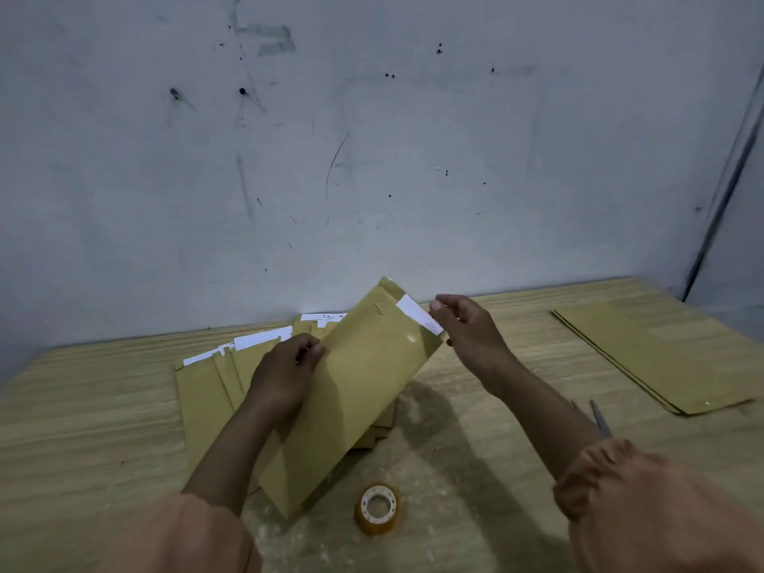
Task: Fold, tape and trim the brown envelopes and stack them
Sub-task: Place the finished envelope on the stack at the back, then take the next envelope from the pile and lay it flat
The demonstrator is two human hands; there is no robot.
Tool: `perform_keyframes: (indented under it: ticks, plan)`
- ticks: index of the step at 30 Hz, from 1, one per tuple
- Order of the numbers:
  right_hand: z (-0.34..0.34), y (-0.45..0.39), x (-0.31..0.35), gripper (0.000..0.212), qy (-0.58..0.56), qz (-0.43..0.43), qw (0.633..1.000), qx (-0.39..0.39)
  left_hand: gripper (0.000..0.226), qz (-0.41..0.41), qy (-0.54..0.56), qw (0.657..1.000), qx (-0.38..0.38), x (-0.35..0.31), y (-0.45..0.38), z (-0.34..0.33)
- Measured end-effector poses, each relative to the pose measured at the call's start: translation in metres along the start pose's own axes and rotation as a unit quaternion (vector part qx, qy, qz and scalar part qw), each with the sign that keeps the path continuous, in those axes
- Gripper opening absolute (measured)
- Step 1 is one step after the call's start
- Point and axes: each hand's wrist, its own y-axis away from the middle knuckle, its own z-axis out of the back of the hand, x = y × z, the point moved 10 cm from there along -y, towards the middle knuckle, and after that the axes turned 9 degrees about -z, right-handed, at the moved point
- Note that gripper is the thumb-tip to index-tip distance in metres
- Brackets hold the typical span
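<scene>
Wooden tabletop (91, 411) against wall. On it: fanned envelope pile (206, 390) left, flat envelope stack (657, 357) right, tape roll (377, 508) front, scissors (600, 419) partly hidden.

Bare surface (475, 411) between the hands and on toward the right forearm: open lane. Tape roll (376, 509) sits just nearer than the held envelope (351, 390), below both hands, blocking a straight pull-back. Scissors (600, 417) lie tucked against the right forearm, partly hidden. Fanned envelope pile (206, 386) fills the space under and beyond the left hand (285, 376). Flat envelope stack (657, 361) well out past the right hand (465, 326); clear strip between. Wall (372, 159) closes off everything beyond the hands.
</scene>
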Motion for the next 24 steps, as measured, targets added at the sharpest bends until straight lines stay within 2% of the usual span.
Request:
perform_keyframes:
  ticks: [6,12,17,24]
  plan:
    - [-0.005,0.043,0.011,0.017,0.043,0.002,0.991,0.130,0.029,-0.042,0.002,0.998,0.037,-0.015,0.028,0.000]
    - [0.006,0.085,-0.004,0.029,0.039,-0.008,0.980,0.196,0.032,-0.050,0.023,0.996,0.065,-0.031,0.063,-0.008]
    - [0.018,0.107,-0.021,0.042,0.023,-0.030,0.975,0.217,0.031,-0.070,0.030,0.995,0.066,-0.049,0.087,-0.012]
    - [0.035,0.120,-0.034,0.044,0.002,-0.046,0.983,0.179,0.023,-0.082,0.047,0.991,0.093,-0.066,0.108,-0.033]
